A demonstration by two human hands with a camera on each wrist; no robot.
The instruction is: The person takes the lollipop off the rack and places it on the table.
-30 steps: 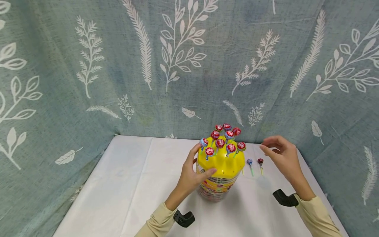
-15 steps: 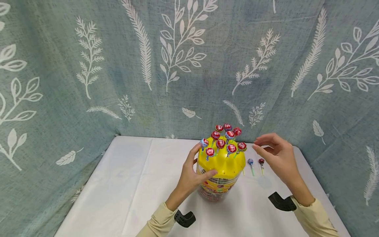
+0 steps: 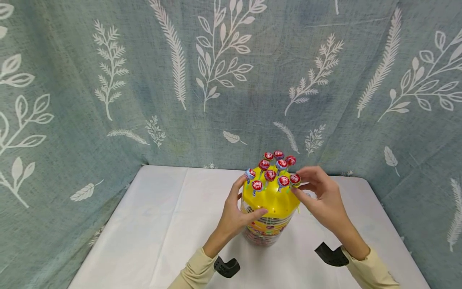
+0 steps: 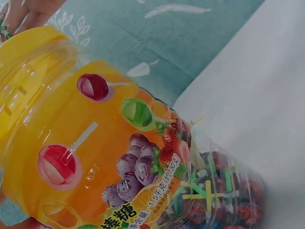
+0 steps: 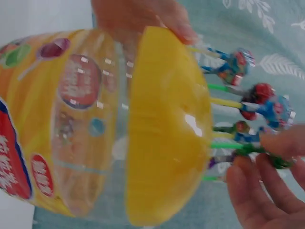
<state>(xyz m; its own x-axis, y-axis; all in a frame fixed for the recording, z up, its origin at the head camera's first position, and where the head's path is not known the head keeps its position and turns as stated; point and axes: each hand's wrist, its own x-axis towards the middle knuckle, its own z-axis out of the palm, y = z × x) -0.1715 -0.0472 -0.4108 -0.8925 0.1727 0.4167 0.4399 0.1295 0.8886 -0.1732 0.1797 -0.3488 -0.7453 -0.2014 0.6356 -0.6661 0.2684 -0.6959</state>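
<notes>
A clear jar (image 3: 262,237) with printed fruit wrap and a yellow lid (image 3: 272,200) stands on the table. Several lollipops rise by their sticks from the lid. My left hand (image 3: 232,212) grips the jar at its lid, thumb on the front and fingers round the left side. With thumb and fingers my right hand (image 3: 323,198) pinches a green-wrapped lollipop (image 5: 280,161) at the lid's right edge; its green stick meets the lid in the right wrist view. Through the jar's lower wall, a heap of lollipops (image 4: 248,212) shows in the left wrist view.
A white cloth covers the table (image 3: 180,224). Behind it and at both sides hangs a blue-green curtain (image 3: 144,80) with white leaves. Right of the jar, loose lollipops on the table are mostly hidden by my right hand.
My right hand has moved left from above the table's right side to the lid and taken hold of the lollipop at its right edge. The left hand keeps its grip.
</notes>
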